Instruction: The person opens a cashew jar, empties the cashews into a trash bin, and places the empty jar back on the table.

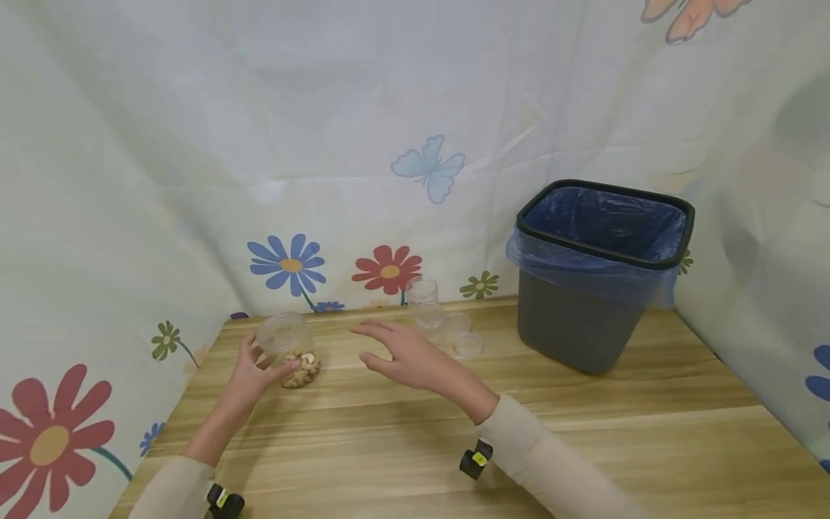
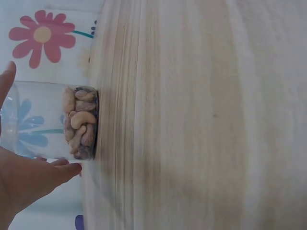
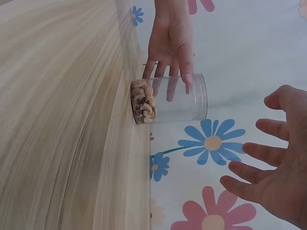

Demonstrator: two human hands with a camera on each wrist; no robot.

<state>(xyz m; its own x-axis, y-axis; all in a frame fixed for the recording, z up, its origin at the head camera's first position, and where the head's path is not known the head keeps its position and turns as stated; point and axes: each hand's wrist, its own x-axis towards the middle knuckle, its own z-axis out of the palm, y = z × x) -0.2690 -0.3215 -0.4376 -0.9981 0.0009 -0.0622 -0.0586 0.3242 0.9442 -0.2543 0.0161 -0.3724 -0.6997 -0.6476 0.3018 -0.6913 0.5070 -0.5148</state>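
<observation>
A clear jar (image 1: 284, 339) with cashew nuts (image 2: 82, 120) at its bottom stands upright on the left of the table, its top uncovered. My left hand (image 1: 251, 371) holds it from the left side, thumb in front and fingers behind, as the right wrist view also shows for the jar (image 3: 175, 100). To the right of the jar, my right hand (image 1: 411, 357) hovers above the table, its fingers spread and holding nothing. Behind that hand are an apparently empty clear jar (image 1: 423, 290) and round clear lids (image 1: 468, 345), partly hidden by it.
A grey bin (image 1: 577, 317) with a blue liner bag stands at the back right of the wooden table (image 1: 363, 447). A white curtain (image 1: 311, 130) printed with flowers and butterflies hangs behind the table and along both sides.
</observation>
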